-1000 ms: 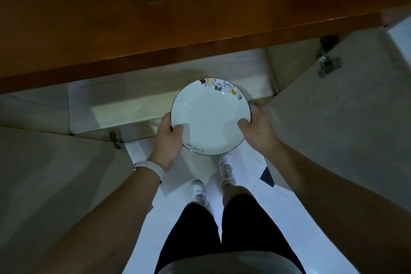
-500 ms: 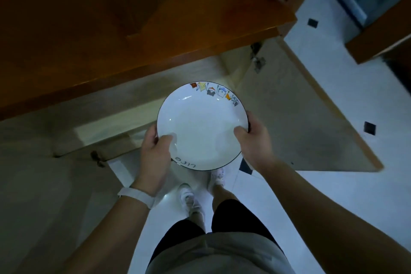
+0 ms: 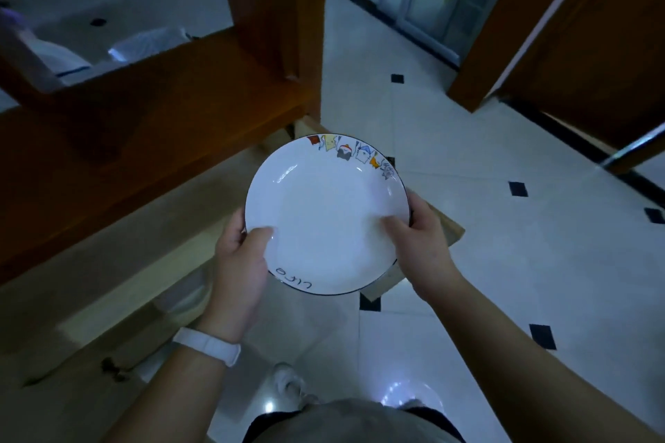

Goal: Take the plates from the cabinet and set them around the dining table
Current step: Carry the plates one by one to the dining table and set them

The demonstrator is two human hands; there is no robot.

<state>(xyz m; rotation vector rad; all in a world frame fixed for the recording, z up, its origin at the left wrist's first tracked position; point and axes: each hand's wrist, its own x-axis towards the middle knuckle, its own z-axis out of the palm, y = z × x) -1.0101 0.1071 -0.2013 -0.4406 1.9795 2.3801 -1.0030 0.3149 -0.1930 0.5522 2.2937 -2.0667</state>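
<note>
Head view, the only one. White plate carried level at chest height over the tiled floor, clear of the wooden cabinet at 10 o'clock — a judgement: it is out of the cabinet and on its way to the dining table, which I cannot pick out with certainty here.

Two-handed hold, one hand each side — likely for balance, since the glazed rim is slick and the well shallow. Left hand clamps the rim at the plate's 8 o'clock, thumb laid over the inner face, the other fingers hidden beneath. Right hand takes the rim at 4 o'clock, thumb likewise on top, fingers curled under the edge. Both hands closed on the plate, not wide.

Printed figures sit at the plate's 1 o'clock, lettering at 7 o'clock beside the left thumb. White wristband on the left wrist. Light-coloured cabinet door shows open under the right hand — a possible snag when stepping away.
</note>
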